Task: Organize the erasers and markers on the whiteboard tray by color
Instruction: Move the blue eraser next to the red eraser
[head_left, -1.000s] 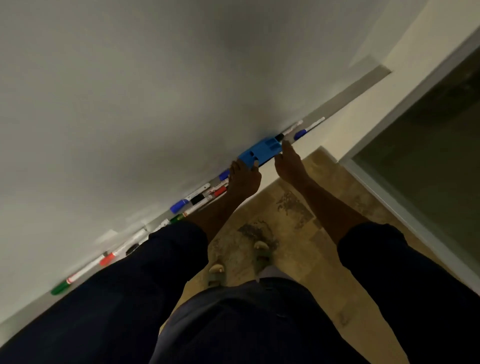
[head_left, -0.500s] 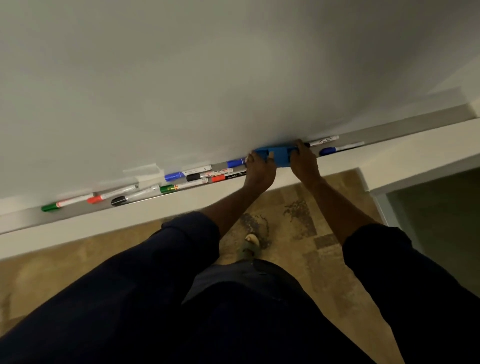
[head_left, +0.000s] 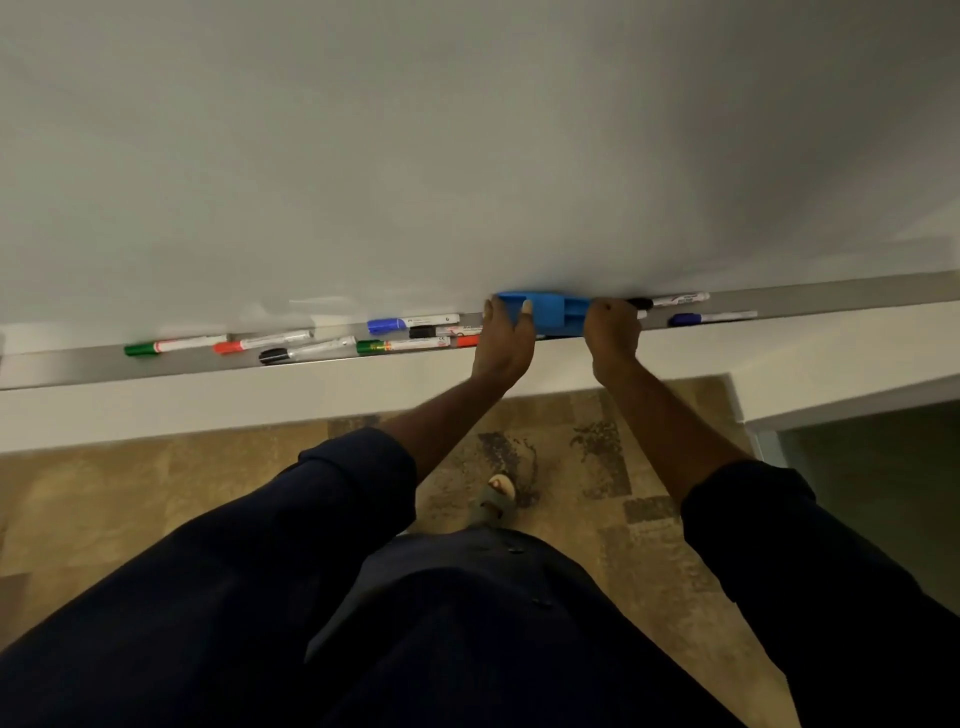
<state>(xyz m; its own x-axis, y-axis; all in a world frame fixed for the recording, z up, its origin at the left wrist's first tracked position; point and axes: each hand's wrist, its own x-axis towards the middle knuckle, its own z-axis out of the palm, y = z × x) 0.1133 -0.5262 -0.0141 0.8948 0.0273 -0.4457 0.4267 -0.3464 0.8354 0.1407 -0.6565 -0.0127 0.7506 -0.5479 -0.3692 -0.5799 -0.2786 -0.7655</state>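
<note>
A blue eraser (head_left: 551, 309) sits on the metal whiteboard tray (head_left: 78, 362), against the board. My left hand (head_left: 503, 339) grips its left end with the fingers over the top. My right hand (head_left: 613, 329) holds its right end. Left of my hands lie several markers: a green-capped one (head_left: 174, 345), a red-capped one (head_left: 262, 341), a black one (head_left: 307, 350), a second green one (head_left: 402, 345), a blue one (head_left: 413, 323) and a black one (head_left: 435, 331). To the right lie a black marker (head_left: 670, 300) and a blue marker (head_left: 711, 317).
The whiteboard (head_left: 467, 156) fills the upper view. Below the tray runs a white wall strip (head_left: 208, 405), then tan patterned floor (head_left: 156, 493). A doorway (head_left: 883, 467) opens at the right. My dark sleeves and a sandalled foot (head_left: 496, 499) are below.
The view has swung so the tray lies nearly level. Both hands stay at the blue eraser's two ends, and the markers have not shifted on the tray.
</note>
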